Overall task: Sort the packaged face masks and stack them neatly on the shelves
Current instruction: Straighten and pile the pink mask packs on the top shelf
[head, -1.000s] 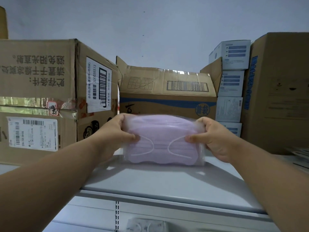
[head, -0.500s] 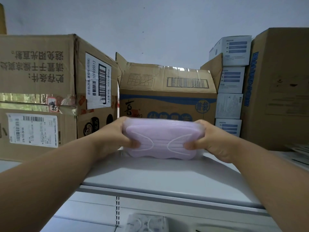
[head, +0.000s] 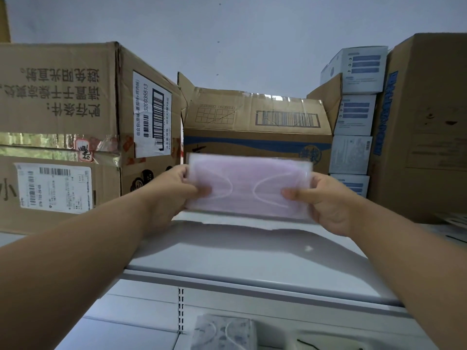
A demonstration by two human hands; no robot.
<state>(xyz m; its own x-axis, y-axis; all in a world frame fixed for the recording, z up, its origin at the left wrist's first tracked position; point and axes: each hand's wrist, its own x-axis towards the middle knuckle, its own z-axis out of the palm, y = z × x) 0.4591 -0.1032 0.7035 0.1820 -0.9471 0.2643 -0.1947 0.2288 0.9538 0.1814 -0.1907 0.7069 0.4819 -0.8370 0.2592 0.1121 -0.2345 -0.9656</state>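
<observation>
Hands first: my left hand point(head: 174, 192) and right hand point(head: 326, 200) each pinch one end of a clear pack of pink face masks point(head: 249, 186), thumbs on its front, holding it upright above the white shelf point(head: 242, 258). Behind my hands sits an open cardboard box point(head: 255, 122). Below them lies 1 patterned mask pack point(head: 222, 333).

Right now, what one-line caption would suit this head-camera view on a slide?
Both hands, left hand and right hand, hold a clear-wrapped pack of pink face masks above a white metal shelf among brown cardboard boxes.
</observation>
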